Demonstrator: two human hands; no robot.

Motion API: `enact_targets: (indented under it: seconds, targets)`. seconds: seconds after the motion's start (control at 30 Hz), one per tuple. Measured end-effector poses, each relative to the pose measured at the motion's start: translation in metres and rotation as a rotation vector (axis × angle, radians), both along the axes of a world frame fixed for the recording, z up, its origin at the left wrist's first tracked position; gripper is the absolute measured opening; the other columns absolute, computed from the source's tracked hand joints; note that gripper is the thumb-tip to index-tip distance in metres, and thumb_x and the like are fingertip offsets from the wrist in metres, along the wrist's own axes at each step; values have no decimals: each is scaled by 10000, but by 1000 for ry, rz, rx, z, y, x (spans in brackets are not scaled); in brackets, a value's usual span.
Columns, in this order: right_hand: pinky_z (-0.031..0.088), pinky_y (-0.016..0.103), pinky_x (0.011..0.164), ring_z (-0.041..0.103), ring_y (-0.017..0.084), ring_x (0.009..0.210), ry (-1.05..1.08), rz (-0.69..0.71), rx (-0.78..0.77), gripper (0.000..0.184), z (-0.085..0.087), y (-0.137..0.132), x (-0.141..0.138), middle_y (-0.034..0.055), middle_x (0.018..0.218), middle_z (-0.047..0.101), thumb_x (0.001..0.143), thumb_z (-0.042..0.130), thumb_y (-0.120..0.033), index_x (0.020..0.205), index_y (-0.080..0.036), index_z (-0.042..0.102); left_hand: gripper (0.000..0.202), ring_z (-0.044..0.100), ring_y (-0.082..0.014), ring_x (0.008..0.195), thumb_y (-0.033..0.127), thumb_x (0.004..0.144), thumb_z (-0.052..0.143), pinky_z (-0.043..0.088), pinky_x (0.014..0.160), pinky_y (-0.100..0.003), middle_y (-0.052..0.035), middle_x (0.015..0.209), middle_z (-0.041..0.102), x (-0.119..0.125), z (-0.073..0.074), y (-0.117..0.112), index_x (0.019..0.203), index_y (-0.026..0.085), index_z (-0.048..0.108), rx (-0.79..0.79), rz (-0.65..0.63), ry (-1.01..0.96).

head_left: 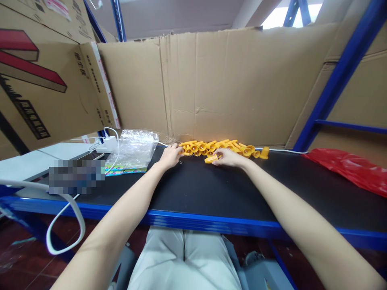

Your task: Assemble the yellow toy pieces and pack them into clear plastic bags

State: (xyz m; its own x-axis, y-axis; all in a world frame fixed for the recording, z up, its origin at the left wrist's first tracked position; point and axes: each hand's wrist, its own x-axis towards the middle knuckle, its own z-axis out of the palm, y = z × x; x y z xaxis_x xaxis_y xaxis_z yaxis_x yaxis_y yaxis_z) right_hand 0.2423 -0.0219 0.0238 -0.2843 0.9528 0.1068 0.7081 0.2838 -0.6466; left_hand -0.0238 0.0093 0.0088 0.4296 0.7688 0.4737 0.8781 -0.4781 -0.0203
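Note:
A row of yellow plastic horn-shaped pieces [202, 148], each with a flared cup and a narrow stem, lies heaped along the foot of the cardboard wall. At the heap's left end, my left hand [171, 156] has its fingers curled on a yellow piece, which they partly hide. My right hand [229, 157] pinches one yellow horn-shaped piece [210, 160] just in front of the heap, its wide end pointing left. One yellow piece [264, 152] stands upright on its wide end at the heap's right end.
Cardboard [229, 88] walls off the back of the black tabletop [193, 189]. Left are clear plastic bags [136, 147], a white charger [110, 144], cables and a phone [90, 157]. A red plastic bag [347, 167] lies right. Blue metal posts [338, 76] and a front rail [205, 220] frame the bench.

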Motion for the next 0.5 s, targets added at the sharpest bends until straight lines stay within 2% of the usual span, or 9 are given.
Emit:
enact_targets:
  seconds: [0.1, 0.17, 0.5]
  targets:
    - [501, 311, 673, 618, 148, 670, 215, 26, -68, 258, -10, 4, -5, 55, 814, 637, 683, 639, -274, 879, -152, 525, 237, 478, -225, 944, 330, 832, 433, 386, 795, -338, -70, 1098, 490, 1, -2, 0, 992, 223, 572, -9, -16, 14]
    - [505, 318, 702, 622, 143, 679, 280, 23, -63, 256, -15, 6, -8, 59, 846, 638, 690, 643, -288, 879, -154, 532, 237, 479, -223, 944, 331, 830, 436, 386, 797, -336, -69, 1092, 493, 1, -3, 1, 990, 225, 574, -18, -20, 10]
    - [500, 329, 683, 603, 139, 640, 265, -22, -21, 317, -18, 3, -18, 58, 795, 639, 688, 650, -312, 933, -140, 544, 222, 492, -219, 934, 331, 837, 431, 388, 792, -341, -64, 1063, 506, 4, -1, -4, 979, 225, 563, -21, -56, -20]
